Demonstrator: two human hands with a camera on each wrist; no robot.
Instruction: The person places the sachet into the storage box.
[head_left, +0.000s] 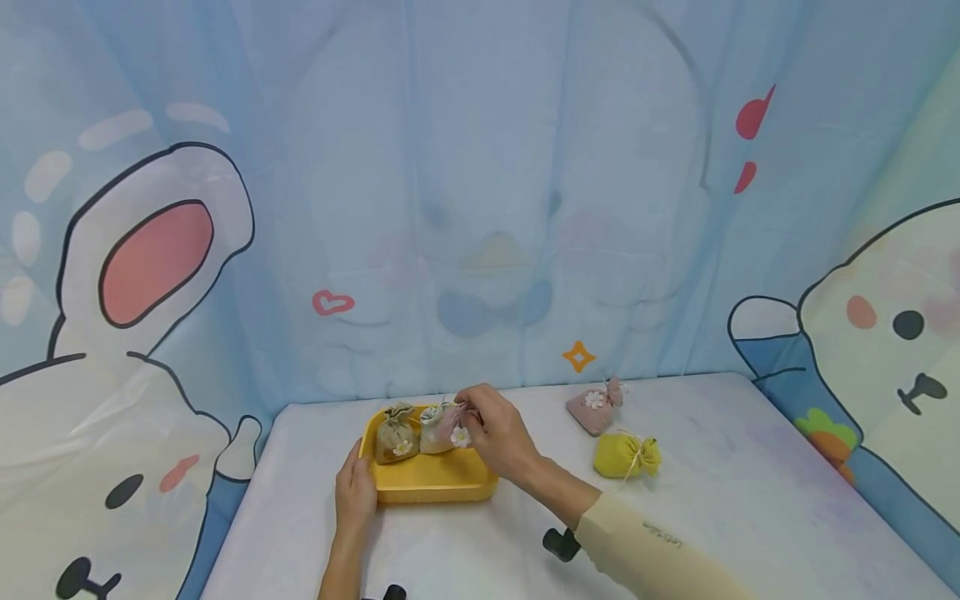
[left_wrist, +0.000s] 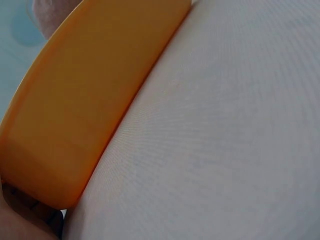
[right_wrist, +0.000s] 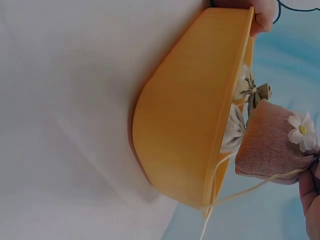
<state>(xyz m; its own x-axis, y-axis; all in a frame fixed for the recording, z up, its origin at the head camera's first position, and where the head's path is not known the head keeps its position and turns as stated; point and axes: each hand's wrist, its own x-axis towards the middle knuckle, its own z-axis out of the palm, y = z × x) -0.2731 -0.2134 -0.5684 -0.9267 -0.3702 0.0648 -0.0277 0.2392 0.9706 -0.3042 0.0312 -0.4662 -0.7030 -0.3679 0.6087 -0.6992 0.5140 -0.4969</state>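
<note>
the person's right hand [head_left: 501,433] pinched a small pink burlap sachet with a white daisy [head_left: 454,427] by its gathered neck, fingers curled round the top, and held it over the right part of a shallow yellow plastic tray [head_left: 435,485]; in the right wrist view the same pink burlap sachet [right_wrist: 272,146] hung just above the tray's rim [right_wrist: 190,120] with a cream string trailing below it. the left hand [head_left: 355,493] gripped the tray's left edge, thumb hooked over the rim and fingers curled against its side. inside the tray sat an olive-brown burlap sachet with a daisy [head_left: 395,436] at the left and a pale cream cloth sachet [head_left: 432,432] just beside it, touching the pink one. the tray rested on a white cloth-covered desk [head_left: 750,492]. well apart to the right lay a second pink burlap sachet [head_left: 596,407] and, nearer the front edge, a yellow cloth sachet tied with string [head_left: 627,456]. a pale blue cartoon-printed curtain [head_left: 480,192] hung behind the desk.
</note>
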